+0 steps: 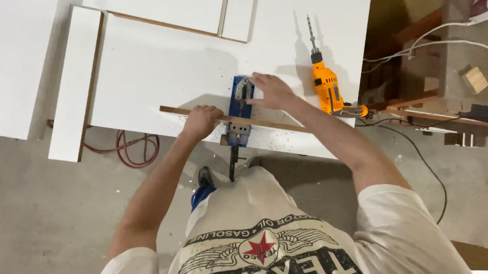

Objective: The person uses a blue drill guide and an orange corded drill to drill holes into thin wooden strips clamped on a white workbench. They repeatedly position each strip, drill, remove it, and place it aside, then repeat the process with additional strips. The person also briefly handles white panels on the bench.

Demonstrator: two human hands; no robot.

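At the far left, a narrow white panel (76,84) with a raw brown edge is lying flat beside the big white board (159,69), and a loop of red hose or cable (135,150) is showing on the grey concrete floor (44,217) beneath its near edge. Moving right, the left hand (201,121) is curling closed over an upright white panel (243,122), seen edge-on as a thin brown strip, fingers wrapping its top edge and pressing it in place along the near edge of the board. Just beside it, a blue jig with a grey metal clamp (240,107) is sitting on the board and gripping that upright panel, its dark handle hanging down below the board's edge. The right hand (272,91) is resting on the jig's upper right corner, fingers loosely spread and bent, touching rather than clutching it. Further right, an orange corded drill (328,87) with a long stepped bit is lying flat on the smooth white surface, apart from both hands. White cables (431,38) are trailing over the wooden clutter at far right.
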